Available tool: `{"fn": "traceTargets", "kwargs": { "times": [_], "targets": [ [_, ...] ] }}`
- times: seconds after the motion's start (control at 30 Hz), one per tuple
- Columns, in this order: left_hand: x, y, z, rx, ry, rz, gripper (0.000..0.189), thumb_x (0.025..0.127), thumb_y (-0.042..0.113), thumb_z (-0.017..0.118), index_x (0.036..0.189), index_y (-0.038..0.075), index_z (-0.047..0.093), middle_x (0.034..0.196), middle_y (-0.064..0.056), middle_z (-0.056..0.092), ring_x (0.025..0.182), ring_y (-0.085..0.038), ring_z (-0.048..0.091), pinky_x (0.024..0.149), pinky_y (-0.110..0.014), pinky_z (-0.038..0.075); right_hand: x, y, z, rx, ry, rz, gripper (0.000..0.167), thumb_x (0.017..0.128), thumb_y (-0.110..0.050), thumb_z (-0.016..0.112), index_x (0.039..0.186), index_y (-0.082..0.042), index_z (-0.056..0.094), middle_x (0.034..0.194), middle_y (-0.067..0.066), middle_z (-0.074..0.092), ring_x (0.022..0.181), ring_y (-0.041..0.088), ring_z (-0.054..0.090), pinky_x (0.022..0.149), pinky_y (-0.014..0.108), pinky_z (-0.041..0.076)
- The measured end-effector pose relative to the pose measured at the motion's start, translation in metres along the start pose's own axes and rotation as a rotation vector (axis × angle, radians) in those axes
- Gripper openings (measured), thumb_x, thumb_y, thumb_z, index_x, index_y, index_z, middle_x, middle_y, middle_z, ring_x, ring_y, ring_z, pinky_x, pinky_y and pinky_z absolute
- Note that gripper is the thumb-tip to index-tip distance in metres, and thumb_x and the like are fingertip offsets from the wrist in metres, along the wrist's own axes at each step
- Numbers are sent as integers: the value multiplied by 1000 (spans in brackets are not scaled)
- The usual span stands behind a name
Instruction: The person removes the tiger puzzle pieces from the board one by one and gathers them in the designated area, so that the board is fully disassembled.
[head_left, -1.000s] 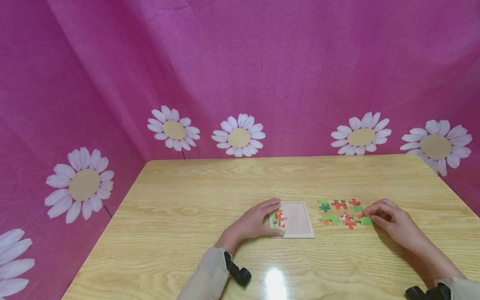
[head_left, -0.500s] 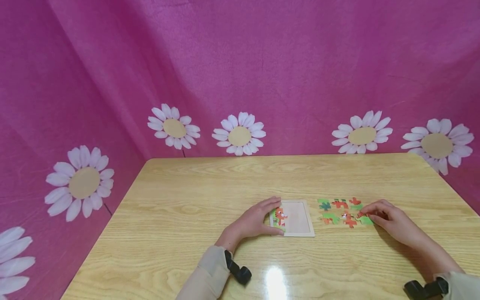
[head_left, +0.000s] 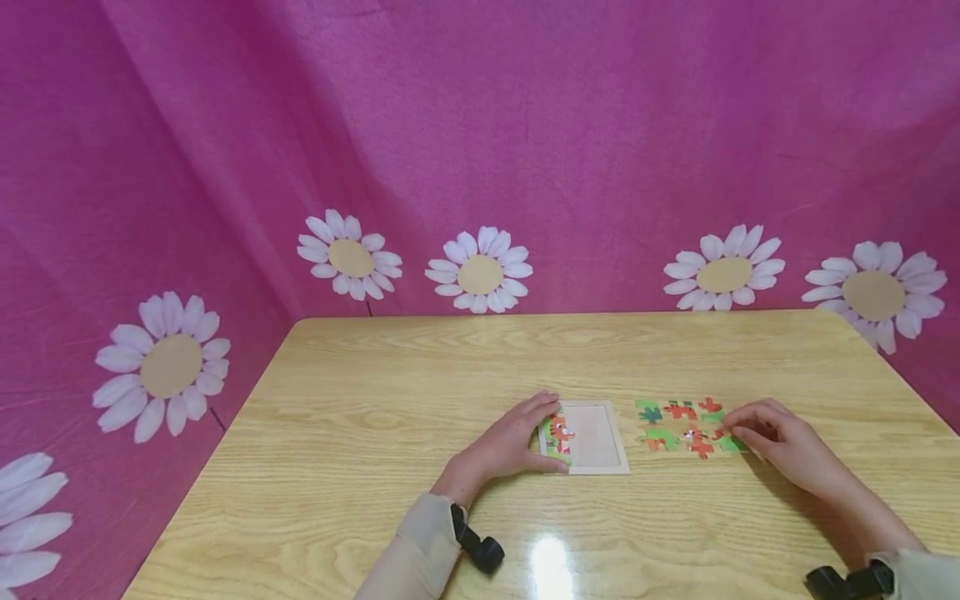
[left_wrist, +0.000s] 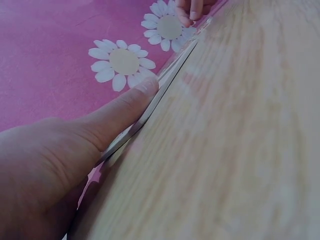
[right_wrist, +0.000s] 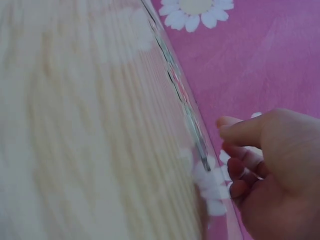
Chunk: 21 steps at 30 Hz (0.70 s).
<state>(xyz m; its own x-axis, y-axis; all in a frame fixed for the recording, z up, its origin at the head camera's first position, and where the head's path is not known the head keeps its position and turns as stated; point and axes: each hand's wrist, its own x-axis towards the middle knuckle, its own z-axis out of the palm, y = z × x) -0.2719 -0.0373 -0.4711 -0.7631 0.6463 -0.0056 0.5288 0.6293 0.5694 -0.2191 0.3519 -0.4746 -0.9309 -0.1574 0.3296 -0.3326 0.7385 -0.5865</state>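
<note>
A square wooden puzzle board [head_left: 595, 438] lies on the table, with several fox-patterned pieces [head_left: 559, 437] fitted along its left side. My left hand [head_left: 507, 437] holds the board's left part, fingers at the far edge and thumb [left_wrist: 145, 90] along the near edge. To the right lie several loose jigsaw pieces [head_left: 700, 443] in two rows, red, orange and green. At the right end of them is my right hand [head_left: 795, 450], loosely curled over a green and red piece [head_left: 731, 443]. In the right wrist view its fingertips [right_wrist: 225, 127] are beside the pieces' edge, with nothing visible between them.
A light wooden table [head_left: 420, 367] bears everything. Behind it hangs a pink cloth [head_left: 585, 150] with large white daisies. Each wrist wears a black camera mount [head_left: 480, 542]. Some board pieces are hidden under my left fingers.
My right fingertips have shifted slightly over the rightmost loose piece, covering a bit more of it. The left hand and the board stay where they were.
</note>
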Motion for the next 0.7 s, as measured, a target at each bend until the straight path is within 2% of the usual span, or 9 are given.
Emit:
{"fn": "traceTargets", "kwargs": {
  "times": [0.1,0.23,0.33,0.47,0.7],
  "targets": [
    [-1,0,0,-1,15,-12,94,78,46,80,152,12,34,163,1,26,153,-18,21,125,-37,24,3,-8,1,24,41,-8,10,96,-7,60,99,-7,69,90,-12,56,71,-2,42,56,19,36],
    [-2,0,1,12,36,-39,98,76,49,80,153,12,32,163,0,25,153,-18,21,125,-38,24,5,-20,7,55,54,-22,11,97,-11,59,99,-7,69,90,-12,55,70,-1,42,55,18,37],
    [-4,0,1,65,72,-66,105,73,54,81,154,11,30,162,-3,27,151,-20,24,124,-37,25,7,-28,14,81,47,-47,10,96,-10,60,99,-7,70,90,-9,56,68,0,43,54,19,38],
    [-5,1,3,131,128,-104,111,69,61,80,153,9,30,158,-5,32,147,-21,32,121,-36,33,11,-39,23,114,17,-53,10,96,-12,61,98,-8,69,90,-5,56,65,3,42,51,21,37],
    [-7,0,3,145,163,-119,107,69,62,80,151,9,37,152,-4,39,142,-19,37,117,-35,39,23,-57,40,156,-13,-74,9,91,-4,65,98,-9,69,88,-3,58,60,2,41,48,20,37]
  ]
}}
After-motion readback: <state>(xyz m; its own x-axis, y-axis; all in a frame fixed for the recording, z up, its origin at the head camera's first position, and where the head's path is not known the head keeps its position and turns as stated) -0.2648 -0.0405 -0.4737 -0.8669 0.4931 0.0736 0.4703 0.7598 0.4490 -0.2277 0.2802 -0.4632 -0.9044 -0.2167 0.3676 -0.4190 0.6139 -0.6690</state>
